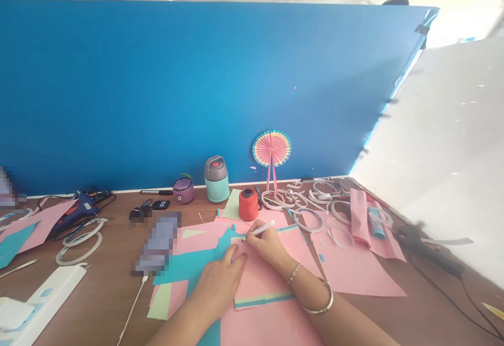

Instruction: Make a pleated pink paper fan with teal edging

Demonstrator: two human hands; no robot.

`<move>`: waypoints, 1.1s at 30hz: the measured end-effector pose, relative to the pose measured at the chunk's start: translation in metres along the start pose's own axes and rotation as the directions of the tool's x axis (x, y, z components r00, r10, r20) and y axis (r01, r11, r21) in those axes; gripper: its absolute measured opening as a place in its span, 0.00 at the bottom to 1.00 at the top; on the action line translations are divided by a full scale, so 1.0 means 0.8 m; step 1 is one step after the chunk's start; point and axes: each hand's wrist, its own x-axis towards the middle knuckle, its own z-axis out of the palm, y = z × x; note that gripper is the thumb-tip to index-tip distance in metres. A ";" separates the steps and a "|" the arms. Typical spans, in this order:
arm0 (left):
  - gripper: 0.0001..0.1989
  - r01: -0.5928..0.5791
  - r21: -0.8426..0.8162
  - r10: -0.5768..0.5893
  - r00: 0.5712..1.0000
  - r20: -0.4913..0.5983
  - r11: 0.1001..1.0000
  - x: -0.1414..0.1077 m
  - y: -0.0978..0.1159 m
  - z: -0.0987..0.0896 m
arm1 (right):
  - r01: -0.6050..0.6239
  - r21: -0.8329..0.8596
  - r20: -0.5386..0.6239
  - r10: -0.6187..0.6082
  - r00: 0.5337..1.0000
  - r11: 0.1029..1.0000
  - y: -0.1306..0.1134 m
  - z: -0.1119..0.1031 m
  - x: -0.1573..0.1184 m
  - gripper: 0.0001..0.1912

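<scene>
My right hand is closed around a white pen, its tip low over a small pale piece at the top left of a pink sheet. That sheet has yellow and teal strips along its edges. My left hand rests on the papers beside the sheet's left edge, fingers spread and holding nothing. Teal paper lies left of it. A spool of red thread stands just beyond my right hand.
A pink folding fan is against the blue partition. Behind the papers are a mint container and a purple pot. White tape rings lie right, a phone and power strip left.
</scene>
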 end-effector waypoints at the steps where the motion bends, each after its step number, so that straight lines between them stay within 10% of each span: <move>1: 0.21 0.001 -0.003 -0.001 1.000 0.000 1.000 0.000 0.000 0.000 | 0.000 -0.007 0.002 0.000 1.000 1.000 0.001 0.000 0.000 0.02; 33: 0.19 0.013 0.015 -0.013 1.000 -0.007 1.000 -0.005 0.003 -0.007 | -0.074 0.044 0.021 0.074 0.997 0.996 -0.035 -0.025 -0.003 0.03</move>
